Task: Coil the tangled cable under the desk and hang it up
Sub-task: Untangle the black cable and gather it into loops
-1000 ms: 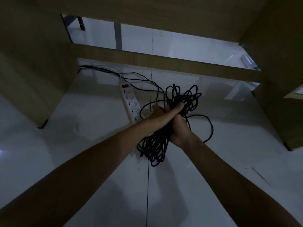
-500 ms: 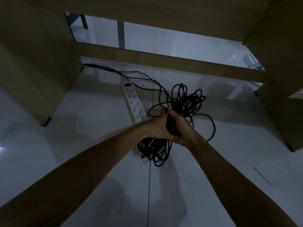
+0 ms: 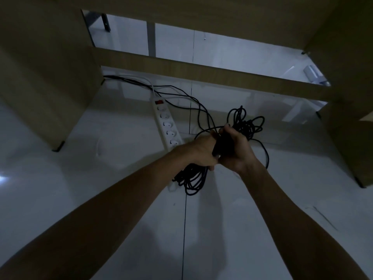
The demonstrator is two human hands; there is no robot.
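Dim under-desk view. One bundle of thin black cable (image 3: 245,126), gathered at its middle between two hands, held above glossy white floor (image 3: 80,178). Left hand (image 3: 202,151) curled round bundle's left side, fingers wrapped under it. Right hand (image 3: 235,150) curled round right side, thumb on top. Tangled loops sticking out beyond hands, away from person; more loops hanging below left hand, near floor. One loose strand arcing out to right of right hand. One long white power strip (image 3: 165,123) with red switch lying on floor, just left of hands, near end hidden behind left wrist. Brown wooden desk crossbar (image 3: 201,72) beyond.
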